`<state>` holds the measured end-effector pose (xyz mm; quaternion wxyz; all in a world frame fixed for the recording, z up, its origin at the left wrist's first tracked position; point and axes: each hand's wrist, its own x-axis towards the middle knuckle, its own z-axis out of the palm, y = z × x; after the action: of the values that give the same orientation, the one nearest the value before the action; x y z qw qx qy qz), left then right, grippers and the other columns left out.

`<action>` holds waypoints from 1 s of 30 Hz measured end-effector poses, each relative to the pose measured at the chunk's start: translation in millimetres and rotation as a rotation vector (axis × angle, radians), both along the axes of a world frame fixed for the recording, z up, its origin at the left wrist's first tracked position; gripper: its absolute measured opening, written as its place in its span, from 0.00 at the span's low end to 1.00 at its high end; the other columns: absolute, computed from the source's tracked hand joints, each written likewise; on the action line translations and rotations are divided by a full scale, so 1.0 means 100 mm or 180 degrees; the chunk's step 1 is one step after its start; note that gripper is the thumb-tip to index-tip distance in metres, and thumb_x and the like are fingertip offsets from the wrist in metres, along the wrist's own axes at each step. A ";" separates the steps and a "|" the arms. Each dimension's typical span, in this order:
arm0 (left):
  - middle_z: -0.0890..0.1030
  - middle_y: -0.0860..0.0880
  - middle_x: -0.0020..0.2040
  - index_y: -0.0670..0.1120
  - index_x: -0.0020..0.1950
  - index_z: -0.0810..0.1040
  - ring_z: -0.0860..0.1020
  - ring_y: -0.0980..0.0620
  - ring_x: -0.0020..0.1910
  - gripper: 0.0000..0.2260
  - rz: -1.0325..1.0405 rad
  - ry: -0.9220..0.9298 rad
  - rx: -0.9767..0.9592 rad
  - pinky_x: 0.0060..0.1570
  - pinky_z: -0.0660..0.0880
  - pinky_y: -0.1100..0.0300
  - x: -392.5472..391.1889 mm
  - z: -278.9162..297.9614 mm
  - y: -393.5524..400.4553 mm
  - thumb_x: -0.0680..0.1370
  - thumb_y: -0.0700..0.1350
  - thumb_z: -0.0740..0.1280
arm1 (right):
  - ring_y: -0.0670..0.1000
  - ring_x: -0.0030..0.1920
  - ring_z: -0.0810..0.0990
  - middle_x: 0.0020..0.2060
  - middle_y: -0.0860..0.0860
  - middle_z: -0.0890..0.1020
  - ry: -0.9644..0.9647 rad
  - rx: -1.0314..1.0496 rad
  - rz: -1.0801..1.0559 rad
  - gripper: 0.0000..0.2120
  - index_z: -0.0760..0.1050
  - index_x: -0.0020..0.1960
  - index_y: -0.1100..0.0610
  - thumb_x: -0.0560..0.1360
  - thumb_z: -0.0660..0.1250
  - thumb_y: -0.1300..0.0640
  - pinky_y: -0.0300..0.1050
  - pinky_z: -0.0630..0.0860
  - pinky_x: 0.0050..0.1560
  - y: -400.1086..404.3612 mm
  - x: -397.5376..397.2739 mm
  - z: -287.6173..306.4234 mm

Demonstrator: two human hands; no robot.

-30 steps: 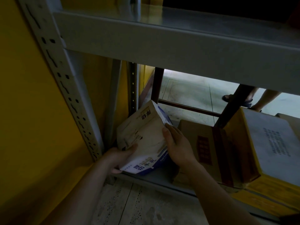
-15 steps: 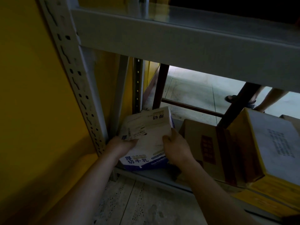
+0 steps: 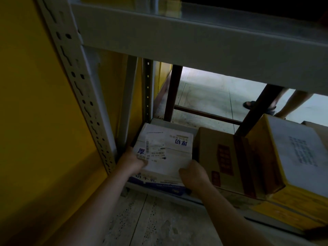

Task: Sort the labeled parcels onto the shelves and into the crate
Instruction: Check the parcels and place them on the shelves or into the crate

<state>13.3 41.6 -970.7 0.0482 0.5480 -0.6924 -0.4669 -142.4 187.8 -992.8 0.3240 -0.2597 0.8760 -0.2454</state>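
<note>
Both hands grip the white labelled carton (image 3: 164,153) lying flat on the bottom shelf (image 3: 179,126). The left hand (image 3: 132,161) holds its left edge, the right hand (image 3: 193,176) its near right corner. A brown box (image 3: 218,157) stands just right of it.

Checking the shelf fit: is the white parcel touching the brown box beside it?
Apart. The head view shows a dark gap between the white parcel and the brown box.

A white cardboard parcel with a shipping label (image 3: 165,153) lies flat at the left end of the grey metal bottom shelf (image 3: 177,126) — a brown cardboard box (image 3: 218,157) just right of it, a yellow box (image 3: 284,157) further right.
</note>
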 end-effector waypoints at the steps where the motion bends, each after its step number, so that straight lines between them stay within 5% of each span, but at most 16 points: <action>1: 0.76 0.46 0.66 0.47 0.70 0.69 0.75 0.45 0.65 0.24 -0.0024 -0.0006 -0.0006 0.53 0.72 0.56 0.00 0.00 0.00 0.76 0.43 0.72 | 0.54 0.52 0.80 0.56 0.54 0.81 -0.0023 0.0011 0.0004 0.17 0.72 0.65 0.58 0.78 0.63 0.57 0.45 0.78 0.45 -0.01 0.00 0.01; 5: 0.77 0.47 0.65 0.48 0.70 0.70 0.75 0.46 0.63 0.23 -0.0033 -0.0007 0.0003 0.52 0.72 0.56 -0.01 0.01 -0.02 0.76 0.43 0.72 | 0.53 0.50 0.81 0.53 0.53 0.82 -0.0028 -0.0054 0.0025 0.19 0.74 0.64 0.57 0.75 0.66 0.54 0.38 0.71 0.33 -0.01 -0.02 0.01; 9: 0.78 0.48 0.63 0.48 0.68 0.72 0.76 0.46 0.62 0.22 0.0049 0.0041 0.0014 0.59 0.74 0.52 -0.01 0.02 -0.05 0.76 0.43 0.73 | 0.52 0.53 0.81 0.56 0.51 0.82 -0.0059 -0.0285 -0.0012 0.22 0.73 0.67 0.54 0.74 0.69 0.52 0.44 0.79 0.45 0.01 0.00 0.07; 13: 0.78 0.49 0.64 0.49 0.69 0.73 0.76 0.46 0.63 0.24 0.0228 0.0166 0.0137 0.59 0.73 0.53 -0.04 0.03 -0.07 0.74 0.45 0.74 | 0.54 0.61 0.79 0.64 0.50 0.79 -0.0111 -0.0737 -0.0102 0.24 0.68 0.72 0.52 0.77 0.69 0.55 0.45 0.76 0.54 0.04 0.03 0.24; 18: 0.78 0.47 0.65 0.49 0.69 0.75 0.76 0.45 0.63 0.23 0.0458 0.0325 -0.0134 0.56 0.72 0.55 -0.14 0.25 -0.06 0.76 0.52 0.73 | 0.44 0.50 0.81 0.50 0.38 0.79 -0.0424 -0.1522 -0.0260 0.19 0.69 0.68 0.42 0.79 0.68 0.55 0.37 0.78 0.44 0.04 -0.03 0.57; 21: 0.80 0.48 0.59 0.49 0.66 0.77 0.78 0.48 0.54 0.21 0.0551 0.0534 -0.0347 0.48 0.75 0.57 -0.21 0.46 -0.04 0.76 0.56 0.72 | 0.47 0.53 0.82 0.49 0.38 0.78 -0.0631 -0.1986 -0.0464 0.18 0.67 0.57 0.31 0.80 0.68 0.53 0.46 0.81 0.51 0.08 -0.08 0.71; 23: 0.78 0.51 0.49 0.49 0.63 0.76 0.76 0.51 0.45 0.18 0.0619 0.0618 -0.0512 0.37 0.72 0.60 -0.23 0.60 -0.04 0.77 0.56 0.70 | 0.48 0.54 0.82 0.49 0.39 0.78 -0.0717 -0.2197 -0.0586 0.17 0.67 0.58 0.31 0.80 0.68 0.52 0.51 0.82 0.55 0.11 -0.11 0.76; 25: 0.74 0.52 0.48 0.48 0.63 0.75 0.76 0.50 0.47 0.18 0.0681 0.0660 -0.0656 0.41 0.72 0.58 -0.25 0.72 -0.06 0.78 0.57 0.68 | 0.45 0.51 0.82 0.49 0.38 0.79 -0.0758 -0.2354 -0.0672 0.17 0.70 0.64 0.35 0.80 0.68 0.52 0.46 0.82 0.50 0.14 -0.13 0.80; 30: 0.77 0.48 0.44 0.51 0.42 0.70 0.78 0.47 0.44 0.12 0.0777 0.0628 -0.0772 0.50 0.78 0.50 -0.34 0.90 -0.12 0.80 0.56 0.64 | 0.44 0.49 0.83 0.52 0.41 0.80 -0.0607 -0.2538 -0.0796 0.20 0.70 0.68 0.39 0.79 0.68 0.51 0.41 0.81 0.44 0.20 -0.21 0.90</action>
<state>-20.5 30.0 -881.2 0.2378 0.5697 -0.6638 -0.4223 -163.2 208.2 -902.5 0.2455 -0.2325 0.7034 -0.6252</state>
